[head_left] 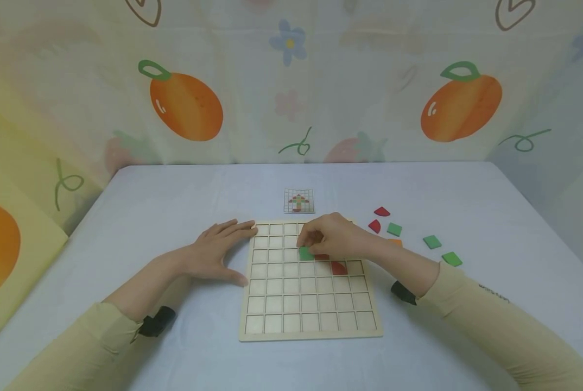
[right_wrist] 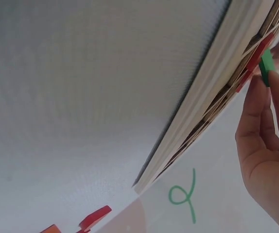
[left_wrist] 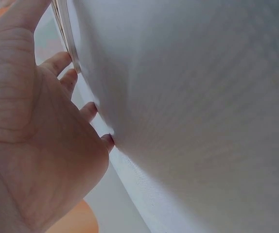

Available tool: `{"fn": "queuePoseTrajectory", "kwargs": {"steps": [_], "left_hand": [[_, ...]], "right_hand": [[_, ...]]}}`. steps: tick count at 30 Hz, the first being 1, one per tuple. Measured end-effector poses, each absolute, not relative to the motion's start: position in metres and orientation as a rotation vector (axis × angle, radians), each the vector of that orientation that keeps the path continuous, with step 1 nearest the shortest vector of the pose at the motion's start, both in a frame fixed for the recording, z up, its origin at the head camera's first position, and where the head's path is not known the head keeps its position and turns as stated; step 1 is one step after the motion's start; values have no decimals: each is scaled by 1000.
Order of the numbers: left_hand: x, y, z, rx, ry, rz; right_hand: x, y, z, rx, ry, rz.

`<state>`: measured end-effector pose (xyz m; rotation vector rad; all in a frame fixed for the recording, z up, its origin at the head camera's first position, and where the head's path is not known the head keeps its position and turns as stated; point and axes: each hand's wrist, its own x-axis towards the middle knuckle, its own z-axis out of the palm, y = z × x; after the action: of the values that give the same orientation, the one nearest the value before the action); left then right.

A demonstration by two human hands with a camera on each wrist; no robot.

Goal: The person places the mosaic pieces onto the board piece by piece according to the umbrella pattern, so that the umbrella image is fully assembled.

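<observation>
A pale wooden grid board (head_left: pixel 267 324) lies flat on the table. My right hand (head_left: pixel 337 237) pinches a green square tile (head_left: pixel 306 253) between thumb and fingertips over the upper middle cells. The right wrist view shows the same green tile (right_wrist: pixel 266 68) tilted at the fingertips, close to red pieces in the grid. One red quarter-round tile (head_left: pixel 339 268) sits in a cell on the right side; another red piece (head_left: pixel 322 257) is partly covered by the right hand. With fingers spread, my left hand (head_left: pixel 215 253) touches the board's left edge with thumb and fingertips.
A small pattern card (head_left: pixel 299 201) lies behind the board. To the right are loose red tiles (head_left: pixel 381 212), several green square tiles (head_left: pixel 432 241) and an orange tile (head_left: pixel 395 242) partly behind the right forearm. A printed curtain (head_left: pixel 321 81) hangs behind the white table (head_left: pixel 194 336).
</observation>
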<state>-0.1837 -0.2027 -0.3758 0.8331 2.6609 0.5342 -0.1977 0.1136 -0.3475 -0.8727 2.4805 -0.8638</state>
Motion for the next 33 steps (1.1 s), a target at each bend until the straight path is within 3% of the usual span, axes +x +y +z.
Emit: {"fn": "queuePoseTrajectory", "kwargs": {"steps": [33], "left_hand": [[-183, -202, -374, 825, 2654, 535]], "right_hand": [[-199, 118, -342, -797, 2519, -874]]}}
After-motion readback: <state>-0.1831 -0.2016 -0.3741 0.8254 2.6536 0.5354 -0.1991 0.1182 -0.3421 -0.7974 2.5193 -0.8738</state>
